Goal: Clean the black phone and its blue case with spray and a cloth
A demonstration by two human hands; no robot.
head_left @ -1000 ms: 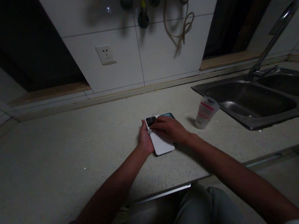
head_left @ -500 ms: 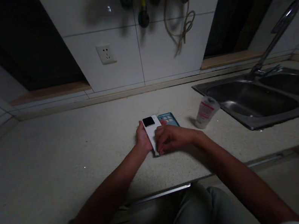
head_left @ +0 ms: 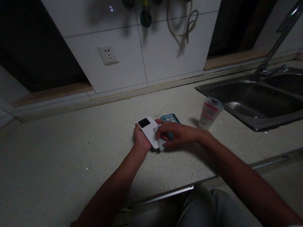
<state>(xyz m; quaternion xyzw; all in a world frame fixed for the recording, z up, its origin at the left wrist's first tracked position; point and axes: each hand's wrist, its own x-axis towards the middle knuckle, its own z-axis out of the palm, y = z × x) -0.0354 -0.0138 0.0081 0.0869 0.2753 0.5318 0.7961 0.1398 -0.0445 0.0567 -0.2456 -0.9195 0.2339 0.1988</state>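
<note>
A white phone (head_left: 147,130) with a dark camera block at its far end is tilted up off the pale counter (head_left: 59,152). My left hand (head_left: 140,140) grips it along its left edge. My right hand (head_left: 176,134) is closed, pinching a small pale wipe or cloth (head_left: 160,143) against the phone's near right part. A blue phone case (head_left: 170,119) lies on the counter just behind my right hand. The phone's near end is hidden by my fingers.
A tipped plastic cup (head_left: 209,111) with a red label lies right of the case, near a steel double sink (head_left: 265,100) with a tap (head_left: 282,45). A wall socket (head_left: 108,55) and hanging utensils and rope (head_left: 184,15) are on the tiled back wall.
My right hand slid from the phone's camera end down to its near end and back up a little. My left hand has lifted and swung the phone's top leftward.
</note>
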